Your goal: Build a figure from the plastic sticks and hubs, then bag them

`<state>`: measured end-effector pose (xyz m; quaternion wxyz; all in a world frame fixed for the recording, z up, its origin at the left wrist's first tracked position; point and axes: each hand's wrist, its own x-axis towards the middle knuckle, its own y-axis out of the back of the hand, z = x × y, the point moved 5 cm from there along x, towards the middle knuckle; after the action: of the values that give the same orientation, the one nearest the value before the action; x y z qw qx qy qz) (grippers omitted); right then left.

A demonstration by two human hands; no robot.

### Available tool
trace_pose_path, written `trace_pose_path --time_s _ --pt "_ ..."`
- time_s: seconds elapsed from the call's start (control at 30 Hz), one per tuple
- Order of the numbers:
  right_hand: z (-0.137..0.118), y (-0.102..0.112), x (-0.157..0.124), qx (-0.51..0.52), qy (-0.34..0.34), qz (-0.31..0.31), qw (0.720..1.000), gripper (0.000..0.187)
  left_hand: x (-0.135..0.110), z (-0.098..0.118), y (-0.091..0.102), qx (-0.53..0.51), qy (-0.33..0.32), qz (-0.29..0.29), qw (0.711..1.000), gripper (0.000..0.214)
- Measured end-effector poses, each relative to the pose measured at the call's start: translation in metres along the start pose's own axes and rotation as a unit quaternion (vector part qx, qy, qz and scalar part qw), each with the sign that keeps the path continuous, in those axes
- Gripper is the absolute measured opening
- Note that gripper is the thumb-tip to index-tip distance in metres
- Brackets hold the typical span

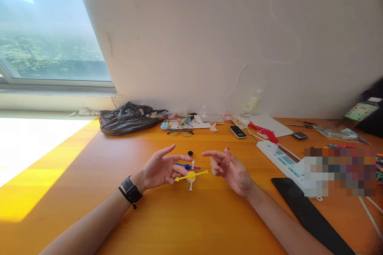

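Note:
My left hand, with a ring and a black wristwatch, has its thumb and index finger stretched apart. Close against its lower fingers are plastic arrow pieces: a yellow arrow on a round hub, a white arrow crossing it, a blue arrow behind and a bit of red. Whether these fingers support the pieces or they stand on the table, I cannot tell. To their right, my right hand points its index finger left, other fingers loosely curled, nothing visible in it. A small black round piece lies beyond the left index fingertip.
Along the wall lie a black plastic bag, glasses, small colourful parts and paper. A white device, red item, power strip and long black object are at right. A window is at left.

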<state>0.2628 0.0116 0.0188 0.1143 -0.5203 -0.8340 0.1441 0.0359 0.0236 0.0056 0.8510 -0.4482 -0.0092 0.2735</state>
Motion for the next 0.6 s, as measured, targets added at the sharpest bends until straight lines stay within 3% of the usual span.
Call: trace_pose_path --time_s 0.13,0.27,0.6 --pt "0.002 0.001 0.000 -0.008 -0.005 -0.005 1.000 0.059 0.000 0.004 0.003 -0.006 -0.027 0.012 1.000 0.066" --pt "0.003 0.005 0.001 -0.003 0.001 -0.015 1.000 0.078 -0.001 0.009 0.004 -0.023 -0.045 0.011 0.999 0.063" --pt "-0.006 0.003 -0.001 -0.005 0.010 0.006 1.000 0.079 -0.002 0.012 0.008 -0.022 -0.066 0.032 0.997 0.062"
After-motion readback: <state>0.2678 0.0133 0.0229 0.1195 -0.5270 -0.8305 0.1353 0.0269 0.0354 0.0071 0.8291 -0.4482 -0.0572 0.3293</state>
